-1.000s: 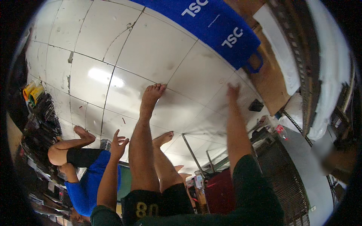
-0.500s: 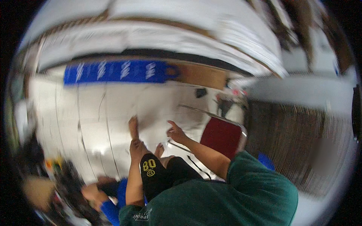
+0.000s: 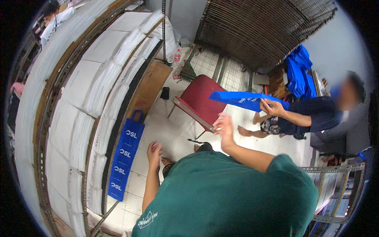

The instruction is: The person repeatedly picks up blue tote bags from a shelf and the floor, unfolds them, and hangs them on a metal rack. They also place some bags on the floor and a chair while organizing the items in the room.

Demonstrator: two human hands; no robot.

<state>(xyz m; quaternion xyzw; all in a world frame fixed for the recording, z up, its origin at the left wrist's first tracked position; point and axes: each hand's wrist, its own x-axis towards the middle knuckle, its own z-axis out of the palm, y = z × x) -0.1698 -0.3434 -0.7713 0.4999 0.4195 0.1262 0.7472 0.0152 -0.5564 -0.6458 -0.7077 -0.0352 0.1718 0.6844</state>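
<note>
My right hand [image 3: 225,129] is raised in front of the red chair [image 3: 200,91], close to its metal frame. Its fingers are loosely spread with nothing between them. Lower and to the left, my left hand [image 3: 154,152] hangs in the air, fingers a little bent and apart, holding nothing. On the right, a co-worker's hand [image 3: 273,108] grips a flat blue bag [image 3: 241,98], held out over the chair side. To the left of my left hand, a long blue bag [image 3: 125,156] with white print and a loop handle lies along the shelf's lower edge.
A metal rack [image 3: 41,130] of stacked white sheets [image 3: 65,122] stands on the left. Behind the chair are a plastic bottle [image 3: 177,56] and a large slatted rack [image 3: 260,29]. Blue bags [image 3: 300,71] hang behind the co-worker. Another metal shelf [image 3: 335,170] is at lower right.
My view has swung to the right, bringing the co-worker and the held-out blue bag into sight. My left hand has come off my leg. My right hand's fingers have spread.
</note>
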